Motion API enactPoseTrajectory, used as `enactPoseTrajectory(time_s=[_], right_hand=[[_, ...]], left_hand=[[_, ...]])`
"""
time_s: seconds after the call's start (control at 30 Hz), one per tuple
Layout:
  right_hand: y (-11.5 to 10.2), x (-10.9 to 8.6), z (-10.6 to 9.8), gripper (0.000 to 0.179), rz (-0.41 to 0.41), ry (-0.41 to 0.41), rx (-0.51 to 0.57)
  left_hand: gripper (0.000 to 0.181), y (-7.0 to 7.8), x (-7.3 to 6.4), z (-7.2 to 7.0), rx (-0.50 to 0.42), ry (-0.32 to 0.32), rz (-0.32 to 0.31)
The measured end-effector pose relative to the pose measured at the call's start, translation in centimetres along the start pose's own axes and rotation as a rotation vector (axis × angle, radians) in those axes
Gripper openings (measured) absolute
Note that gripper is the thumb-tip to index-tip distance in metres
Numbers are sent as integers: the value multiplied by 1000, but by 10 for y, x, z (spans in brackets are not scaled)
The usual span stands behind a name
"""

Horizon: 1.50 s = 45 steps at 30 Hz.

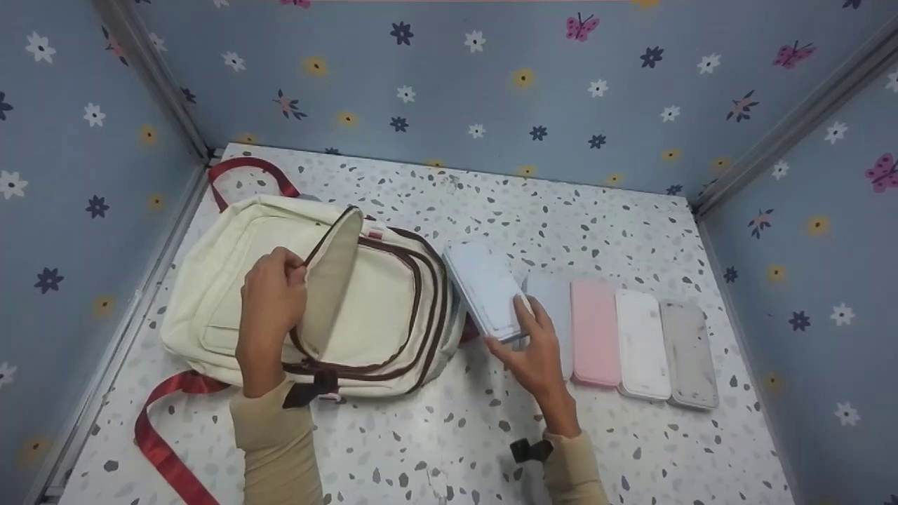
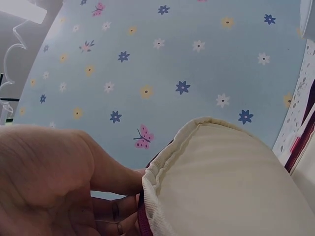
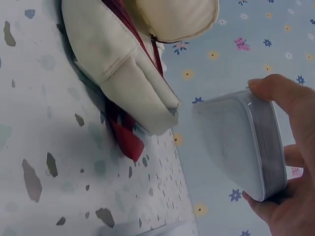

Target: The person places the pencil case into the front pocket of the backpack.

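A cream backpack with dark red zips and straps lies on the speckled table, its front pocket unzipped. My left hand pinches the edge of the pocket flap and holds it raised; the left wrist view shows thumb and fingers on the flap's rim. My right hand grips a pale blue-white rectangular case by its near end, tilted above the table just right of the backpack. In the right wrist view the thumb and fingers span the case's narrow end.
To the right, a row of similar cases lies side by side: a pale blue one, partly behind my right hand, a pink one, a white one and a grey one. Flower-patterned panels enclose the table's back and sides.
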State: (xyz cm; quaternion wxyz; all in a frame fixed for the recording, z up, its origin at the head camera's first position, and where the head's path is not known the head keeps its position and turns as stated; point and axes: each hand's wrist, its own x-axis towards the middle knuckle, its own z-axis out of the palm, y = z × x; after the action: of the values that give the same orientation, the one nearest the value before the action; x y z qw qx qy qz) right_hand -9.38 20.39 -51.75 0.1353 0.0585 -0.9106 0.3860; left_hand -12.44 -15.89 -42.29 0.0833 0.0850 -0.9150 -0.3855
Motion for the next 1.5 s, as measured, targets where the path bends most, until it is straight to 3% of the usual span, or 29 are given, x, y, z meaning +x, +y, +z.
enactPoseTrajectory(time_s=[0.47, 1.0, 1.1, 1.33, 1.5], right_hand=[[-27, 4, 26, 82, -139, -251, -21], [-32, 29, 48, 82, -336, -457, -73], [-33, 36, 49, 84, -321, -445, -91], [-37, 46, 55, 85, -202, -456, -63], [-44, 51, 67, 83, -213, -463, -68]], left_hand=[[14, 7, -1, 4, -2, -16, 11], [14, 8, -2, 7, 23, -47, 48], [14, 8, -2, 7, 23, -47, 50], [12, 8, -1, 6, 16, -42, 56], [12, 8, -2, 7, 16, -47, 70]])
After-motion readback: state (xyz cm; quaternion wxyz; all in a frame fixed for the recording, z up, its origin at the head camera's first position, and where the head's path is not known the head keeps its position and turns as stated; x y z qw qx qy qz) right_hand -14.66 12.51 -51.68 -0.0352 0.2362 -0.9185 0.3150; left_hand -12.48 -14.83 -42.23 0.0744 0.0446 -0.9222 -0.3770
